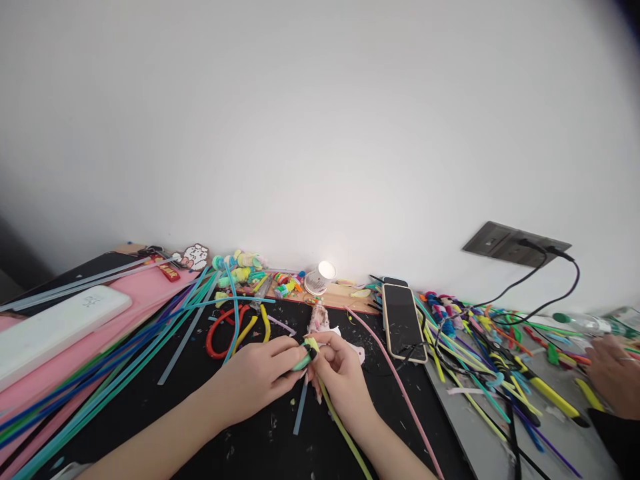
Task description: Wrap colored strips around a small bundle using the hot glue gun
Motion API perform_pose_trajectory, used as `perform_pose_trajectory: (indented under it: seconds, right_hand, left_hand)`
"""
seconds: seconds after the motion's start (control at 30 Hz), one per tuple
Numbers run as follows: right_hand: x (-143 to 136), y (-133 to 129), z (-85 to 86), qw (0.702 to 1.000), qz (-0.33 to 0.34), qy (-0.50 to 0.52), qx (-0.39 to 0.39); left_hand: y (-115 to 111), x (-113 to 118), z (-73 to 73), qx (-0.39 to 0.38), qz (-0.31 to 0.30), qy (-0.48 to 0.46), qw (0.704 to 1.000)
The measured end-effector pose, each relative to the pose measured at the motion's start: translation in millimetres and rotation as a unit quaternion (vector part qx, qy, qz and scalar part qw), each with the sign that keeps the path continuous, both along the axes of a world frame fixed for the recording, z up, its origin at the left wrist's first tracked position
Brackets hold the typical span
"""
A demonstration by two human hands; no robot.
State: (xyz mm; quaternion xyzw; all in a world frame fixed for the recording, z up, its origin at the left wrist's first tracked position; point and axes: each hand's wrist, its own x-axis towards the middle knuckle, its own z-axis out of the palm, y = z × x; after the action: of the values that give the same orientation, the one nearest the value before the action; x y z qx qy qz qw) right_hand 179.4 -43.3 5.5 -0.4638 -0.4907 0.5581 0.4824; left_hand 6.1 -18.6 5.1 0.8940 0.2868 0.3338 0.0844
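My left hand (263, 370) is closed around a small mint-green coiled pipe cleaner piece (301, 363). A yellow-green pipe cleaner (345, 433) runs from the fingers of my right hand (345, 377) down towards the front edge. Thumb and fingers of that hand pinch the yellow end against the green piece, and both hands meet there. Fingers partly cover the join. A grey-blue strip (300, 410) lies just below them on the black work surface (260, 433). Behind the hands is a pinkish-white item (319, 319) whose kind I cannot make out.
Red-handled pliers (214, 339) lie left of a paper cup (321, 277). A phone (403, 320) rests at the right, beside a pink pipe cleaner (393, 377). Pipe cleaner bundles (165, 340) spread leftward. Another person's hand (613, 373) is at far right, beyond yellow-handled pliers (550, 393).
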Motion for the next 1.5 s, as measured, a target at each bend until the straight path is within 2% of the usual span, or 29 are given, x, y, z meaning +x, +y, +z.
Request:
perform_pose_trajectory:
  seconds: [0.5, 0.73, 1.0, 1.5]
  right_hand:
    - [2.6, -0.4, 0.1, 0.998, 0.049, 0.038, 0.015]
    - [2.2, 0.2, -0.1, 0.999, 0.036, 0.039, 0.008]
    - [4.2, 0.8, 0.3, 0.998, 0.046, 0.043, 0.022]
    - [2.5, 0.0, 2.5, 0.999, 0.033, 0.01, 0.017]
  left_hand:
    - [-0.2, 0.5, -3.0, -0.009, 0.037, 0.013, 0.999]
    - [0.0, 1.9, -1.9, 0.014, 0.035, 0.001, 0.999]
    - [0.5, 0.9, -4.6, -0.032, 0.018, 0.022, 0.999]
    - [-0.9, 1.2, -1.8, -0.018, 0.023, -0.018, 0.999]
